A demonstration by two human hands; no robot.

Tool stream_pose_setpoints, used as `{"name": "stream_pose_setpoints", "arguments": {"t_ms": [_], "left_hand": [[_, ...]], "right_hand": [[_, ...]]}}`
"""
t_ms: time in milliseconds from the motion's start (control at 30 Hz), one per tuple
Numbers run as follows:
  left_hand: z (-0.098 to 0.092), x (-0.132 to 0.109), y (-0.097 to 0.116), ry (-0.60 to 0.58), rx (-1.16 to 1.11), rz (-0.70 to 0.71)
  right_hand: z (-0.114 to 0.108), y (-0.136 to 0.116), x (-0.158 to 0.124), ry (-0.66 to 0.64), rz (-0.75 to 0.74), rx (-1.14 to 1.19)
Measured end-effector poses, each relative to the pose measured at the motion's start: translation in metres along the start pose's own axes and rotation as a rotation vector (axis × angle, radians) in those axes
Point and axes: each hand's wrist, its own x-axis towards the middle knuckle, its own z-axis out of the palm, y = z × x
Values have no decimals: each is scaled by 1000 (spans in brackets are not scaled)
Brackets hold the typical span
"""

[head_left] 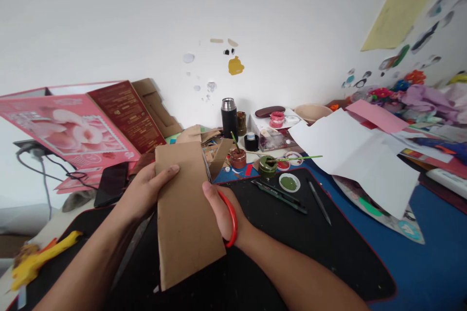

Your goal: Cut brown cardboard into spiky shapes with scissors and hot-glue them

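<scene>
A flat piece of brown cardboard (186, 223) is held up in front of me. My left hand (148, 187) grips its left edge, thumb lying on the front face and the other fingers behind. At the right edge is my right hand (223, 209), closed on scissors with a red handle loop (232, 218) around the base of the thumb. A short bit of blade shows at the upper right edge, where a narrow cardboard strip (221, 159) bends away from the sheet. Most of the blades and the right fingers are hidden behind the cardboard.
Beyond the black mat (346, 257) stand open paint jars (268, 167), a black flask (229, 119) and a cardboard scrap pile. Pens (280, 197) and a green paint lid (289, 183) lie on the mat. Left are a pink box (73, 126) and phone (111, 184); right, white paper (357, 150).
</scene>
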Motion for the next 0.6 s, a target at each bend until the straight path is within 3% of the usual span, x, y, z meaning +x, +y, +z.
{"name": "stream_pose_setpoints", "arguments": {"t_ms": [333,600], "left_hand": [[-19,-4,5,-109,53,-13],[-18,-10,8,-179,-1,-94]], "right_hand": [[-6,-10,2,-134,5,-69],[-8,-11,3,-181,-66,-145]]}}
